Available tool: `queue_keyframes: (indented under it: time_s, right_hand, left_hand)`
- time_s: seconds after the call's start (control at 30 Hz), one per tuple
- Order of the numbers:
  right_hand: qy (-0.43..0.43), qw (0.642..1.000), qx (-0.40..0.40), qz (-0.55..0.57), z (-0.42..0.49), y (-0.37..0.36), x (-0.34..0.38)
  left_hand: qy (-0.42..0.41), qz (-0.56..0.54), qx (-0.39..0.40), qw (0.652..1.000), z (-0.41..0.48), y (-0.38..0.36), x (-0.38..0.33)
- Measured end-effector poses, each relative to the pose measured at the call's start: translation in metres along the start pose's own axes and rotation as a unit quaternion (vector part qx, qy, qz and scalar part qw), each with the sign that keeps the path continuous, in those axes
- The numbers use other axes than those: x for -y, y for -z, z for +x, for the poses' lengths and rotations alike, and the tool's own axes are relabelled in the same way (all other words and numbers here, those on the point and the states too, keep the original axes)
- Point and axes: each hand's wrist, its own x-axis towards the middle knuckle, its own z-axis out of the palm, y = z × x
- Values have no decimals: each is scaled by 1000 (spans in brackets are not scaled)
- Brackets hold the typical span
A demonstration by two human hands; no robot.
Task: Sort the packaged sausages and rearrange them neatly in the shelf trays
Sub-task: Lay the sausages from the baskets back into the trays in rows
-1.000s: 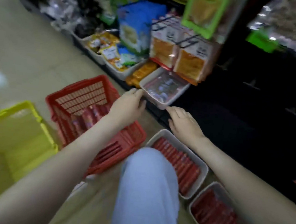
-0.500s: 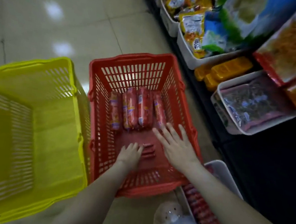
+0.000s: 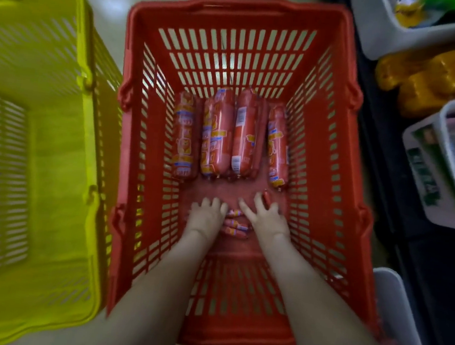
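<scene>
Slippage is the main risk: small sausages (image 3: 236, 224) lie loose on the floor of the red basket (image 3: 333, 144) between both hands, just short of four large sausages (image 3: 231, 136). The right hand (image 3: 268, 220) has its fingers spread over them; the left hand (image 3: 206, 217) has its fingers bent downward, grip unclear. Scooping several slick packs at once could spill some.

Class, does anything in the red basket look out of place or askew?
Yes: the small sausages lie loose and crosswise on the red basket floor, unlike the large sausages lined lengthwise; the rightmost of those tilts slightly.
</scene>
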Motion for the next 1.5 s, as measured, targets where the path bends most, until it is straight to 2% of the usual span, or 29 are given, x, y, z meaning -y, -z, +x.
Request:
queue_keyframes:
  time_s: [0.07,0.17,0.23,0.33,0.4,0.5,0.6,0.7,0.77,0.8,0.93,1.03,1.13,1.2,1.27,1.4,1.43,1.5]
  right_hand:
    - [22,1000,-15,-7,-4,8,-1]
    - [53,991,-118,-38,-11,28,-1]
    - [52,986,-155,-42,-28,51,-5]
    - [38,972,-231,-10,-71,106,-19]
    - [23,967,-252,-2,-107,136,-28]
    - [19,948,-311,62,-178,176,-46]
    - [8,875,-456,162,-261,195,-63]
    - [-62,778,-562,275,-361,201,-67]
    - [-94,711,-605,345,-409,194,-69]
    - [-121,679,-618,377,-448,183,-69]
    - [-203,533,-659,490,-575,115,-72]
    - [-248,427,-709,504,-647,46,-65]
    - [-308,341,-721,518,-694,-32,-47]
    - [-349,299,-714,528,-709,-83,-28]
    - [-402,276,-684,542,-712,-133,-8]
    - [-507,273,-564,592,-695,-225,25]
    - [-532,272,-528,603,-688,-244,31]
    - [-575,254,-450,634,-672,-278,42]
  left_hand:
    - [21,1,7,1000,-2,2,1]
    - [61,-21,0,998,-11,23,3]
    - [73,-38,-24,996,-22,48,4]
    - [66,-62,-94,991,-52,95,0]
    - [59,-74,-142,985,-82,127,-1]
    - [27,-93,-239,966,-141,179,-7]
    - [-52,-78,-391,916,-203,224,-25]
    - [-144,-89,-476,863,-271,266,-63]
    - [-171,-84,-500,845,-302,282,-88]
    - [-204,-77,-527,821,-328,286,-112]
    - [-345,-65,-557,753,-410,278,-215]
    - [-440,-51,-561,700,-459,247,-292]
    - [-531,-27,-542,650,-485,190,-358]
    - [-583,0,-504,637,-492,147,-389]
    - [-624,43,-462,629,-492,106,-408]
    - [-659,130,-382,635,-473,32,-422]
    - [-657,146,-343,655,-469,18,-422]
    - [-636,154,-228,721,-455,-6,-422]
